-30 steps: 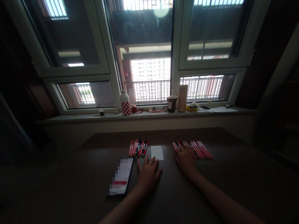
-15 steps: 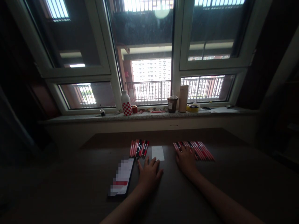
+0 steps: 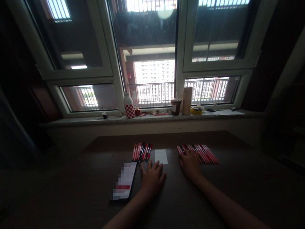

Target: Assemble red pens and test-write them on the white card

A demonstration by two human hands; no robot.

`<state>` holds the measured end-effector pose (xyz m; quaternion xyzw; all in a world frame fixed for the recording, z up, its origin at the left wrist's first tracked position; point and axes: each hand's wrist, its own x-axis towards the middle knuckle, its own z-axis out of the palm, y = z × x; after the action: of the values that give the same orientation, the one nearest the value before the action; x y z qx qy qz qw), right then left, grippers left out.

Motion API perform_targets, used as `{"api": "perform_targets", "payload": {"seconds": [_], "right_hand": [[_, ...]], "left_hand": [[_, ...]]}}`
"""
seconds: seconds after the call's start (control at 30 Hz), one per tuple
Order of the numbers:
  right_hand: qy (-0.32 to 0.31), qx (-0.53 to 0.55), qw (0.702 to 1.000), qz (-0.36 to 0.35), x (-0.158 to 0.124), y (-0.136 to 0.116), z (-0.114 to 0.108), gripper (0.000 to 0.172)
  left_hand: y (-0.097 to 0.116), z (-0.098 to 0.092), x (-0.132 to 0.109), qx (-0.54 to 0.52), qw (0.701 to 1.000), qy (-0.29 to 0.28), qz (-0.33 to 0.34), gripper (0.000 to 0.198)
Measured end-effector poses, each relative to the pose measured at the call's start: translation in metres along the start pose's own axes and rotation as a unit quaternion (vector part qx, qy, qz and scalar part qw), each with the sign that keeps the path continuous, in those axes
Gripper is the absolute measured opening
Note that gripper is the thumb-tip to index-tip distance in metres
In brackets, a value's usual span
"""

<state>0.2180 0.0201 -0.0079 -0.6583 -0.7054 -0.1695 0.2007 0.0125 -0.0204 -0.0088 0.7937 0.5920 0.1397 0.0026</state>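
My left hand (image 3: 152, 177) lies on the dark table with its fingers spread, holding nothing. Just beyond its fingertips is a small white slip of paper (image 3: 161, 156). A smartphone (image 3: 124, 181), its screen partly blurred out, lies to the left of this hand. Past the phone's top end, a short row of red and black pens (image 3: 142, 151) sits side by side. My right hand (image 3: 190, 164) rests with fingers apart over the near left end of a longer row of mostly red pens (image 3: 206, 154). It covers part of that row, and its fingertips appear to touch the pens.
Behind the table (image 3: 114, 146) runs a stone windowsill (image 3: 114, 119). On it stand a white bottle with red checks (image 3: 129, 106), a brown drink cup (image 3: 175, 107), a tall tan cylinder (image 3: 187, 101) and a yellow tape roll (image 3: 196, 110).
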Motion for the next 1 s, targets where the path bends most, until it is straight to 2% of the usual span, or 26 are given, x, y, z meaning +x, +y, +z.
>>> {"api": "perform_targets", "payload": {"seconds": [0.33,0.77,1.0], "right_hand": [[0.012,-0.013,1.0,-0.002,-0.0003,0.0016,0.0021,0.021],[-0.002,-0.031,0.999,0.018,-0.0009,0.0015,0.0006,0.02],[-0.002,-0.027,0.999,0.02,-0.0005,0.0022,0.0009,0.02]], "left_hand": [[-0.0029,0.0044,-0.0001,-0.014,1.0,0.015,0.005,0.046],[-0.0019,0.0042,0.0003,-0.014,1.0,0.005,0.0,0.046],[-0.0029,0.0067,0.0005,-0.013,1.0,0.025,-0.002,0.044]]}}
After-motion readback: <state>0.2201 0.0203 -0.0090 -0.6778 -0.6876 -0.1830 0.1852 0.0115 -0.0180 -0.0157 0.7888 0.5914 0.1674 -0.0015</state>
